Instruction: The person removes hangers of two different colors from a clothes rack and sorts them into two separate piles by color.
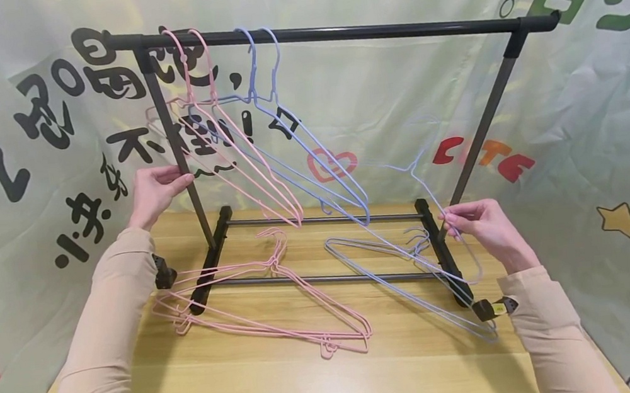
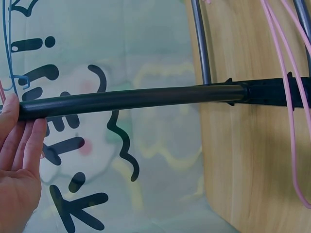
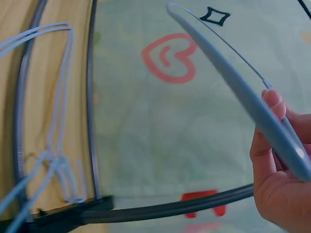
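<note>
My left hand (image 1: 155, 193) pinches the left upright (image 1: 167, 122) of a black hanger rack; in the left wrist view the thumb and fingers lie on either side of this pole (image 2: 131, 98). My right hand (image 1: 480, 225) holds a light blue clothes hanger (image 1: 431, 191) by one end, in front of the right upright (image 1: 484, 123). The hanger (image 3: 228, 77) extends up and away from the fingers in the right wrist view. Two pink hangers (image 1: 187, 76) and two blue hangers (image 1: 253, 76) hang on the left half of the top bar (image 1: 362, 30).
Several pink hangers (image 1: 274, 260) lie overlapped on the wooden table (image 1: 288, 389) at the rack's left front. Blue hangers (image 1: 391, 282) lie at the right, across the lower front rail (image 1: 311, 279). A printed cloth (image 1: 374, 102) hangs behind and beside the rack.
</note>
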### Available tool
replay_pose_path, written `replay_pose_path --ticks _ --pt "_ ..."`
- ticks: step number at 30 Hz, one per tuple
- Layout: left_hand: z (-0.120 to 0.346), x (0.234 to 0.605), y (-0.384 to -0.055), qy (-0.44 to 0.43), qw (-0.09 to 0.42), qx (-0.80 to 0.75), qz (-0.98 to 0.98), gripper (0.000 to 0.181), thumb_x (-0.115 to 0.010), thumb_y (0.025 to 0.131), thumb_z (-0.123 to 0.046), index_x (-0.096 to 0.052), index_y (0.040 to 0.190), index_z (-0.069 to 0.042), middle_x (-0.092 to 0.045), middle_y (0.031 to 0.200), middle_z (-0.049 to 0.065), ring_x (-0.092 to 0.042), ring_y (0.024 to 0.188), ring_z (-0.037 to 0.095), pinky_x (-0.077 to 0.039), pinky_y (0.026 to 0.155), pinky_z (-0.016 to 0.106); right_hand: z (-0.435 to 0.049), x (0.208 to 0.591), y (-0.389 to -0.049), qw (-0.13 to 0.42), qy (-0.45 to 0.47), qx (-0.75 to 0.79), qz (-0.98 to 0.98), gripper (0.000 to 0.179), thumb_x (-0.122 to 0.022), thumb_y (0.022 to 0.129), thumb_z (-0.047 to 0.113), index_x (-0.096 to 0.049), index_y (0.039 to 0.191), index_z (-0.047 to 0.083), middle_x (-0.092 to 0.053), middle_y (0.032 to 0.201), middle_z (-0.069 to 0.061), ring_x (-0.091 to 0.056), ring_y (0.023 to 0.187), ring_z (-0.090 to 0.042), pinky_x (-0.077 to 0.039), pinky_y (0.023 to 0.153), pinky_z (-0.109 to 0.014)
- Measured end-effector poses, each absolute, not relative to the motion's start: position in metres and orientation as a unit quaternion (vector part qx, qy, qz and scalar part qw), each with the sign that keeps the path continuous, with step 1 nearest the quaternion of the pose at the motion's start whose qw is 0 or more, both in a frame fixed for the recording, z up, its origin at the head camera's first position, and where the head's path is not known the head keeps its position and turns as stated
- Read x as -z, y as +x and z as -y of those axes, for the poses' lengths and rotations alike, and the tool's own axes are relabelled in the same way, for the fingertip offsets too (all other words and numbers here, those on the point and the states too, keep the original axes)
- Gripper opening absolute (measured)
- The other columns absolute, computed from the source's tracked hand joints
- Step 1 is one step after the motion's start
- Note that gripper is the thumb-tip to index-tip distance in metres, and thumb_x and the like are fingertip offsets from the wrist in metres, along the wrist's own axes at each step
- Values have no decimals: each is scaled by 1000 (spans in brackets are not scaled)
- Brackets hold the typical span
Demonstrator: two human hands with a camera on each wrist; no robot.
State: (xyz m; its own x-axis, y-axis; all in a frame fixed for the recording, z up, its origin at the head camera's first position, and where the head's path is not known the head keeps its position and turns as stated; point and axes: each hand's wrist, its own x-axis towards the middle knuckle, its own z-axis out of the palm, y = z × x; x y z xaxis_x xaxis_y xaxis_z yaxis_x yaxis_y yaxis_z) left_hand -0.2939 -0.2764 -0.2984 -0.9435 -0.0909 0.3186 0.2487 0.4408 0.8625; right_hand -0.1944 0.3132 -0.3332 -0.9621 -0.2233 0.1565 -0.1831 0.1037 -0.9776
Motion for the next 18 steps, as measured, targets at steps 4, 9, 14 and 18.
replay_pose_path --ticks 4,9,14,18 --pt "277 299 -295 -48 163 528 832 46 -76 91 -19 -64 124 12 -65 77 -31 -65 72 -15 -53 72 6 -319 356 -193 32 -141 672 -726 29 -58 98 -5 -77 93 16 -77 86 6 -67 69 -3 -56 64 -18" --pt "278 300 -296 -47 163 530 831 46 -76 91 -19 -65 124 11 -65 77 -31 -65 72 -15 -53 72 7 -327 377 -191 60 -133 672 -726 32 -55 99 -6 -77 94 17 -76 88 9 -67 71 -1 -56 65 -16" --pt "279 300 -296 -44 164 523 835 46 -76 91 -20 -65 123 10 -68 80 -28 -64 72 -15 -52 72 6 -333 391 -189 103 -138 671 -721 36 -52 100 -7 -77 94 19 -75 90 8 -66 71 -1 -54 62 -16" --pt "279 300 -296 -43 167 511 842 45 -75 91 -21 -66 123 9 -70 82 -26 -64 72 -16 -51 72 5 -337 402 -189 133 -147 673 -713 36 -50 101 -6 -77 95 17 -73 85 7 -65 70 -2 -52 61 -16"
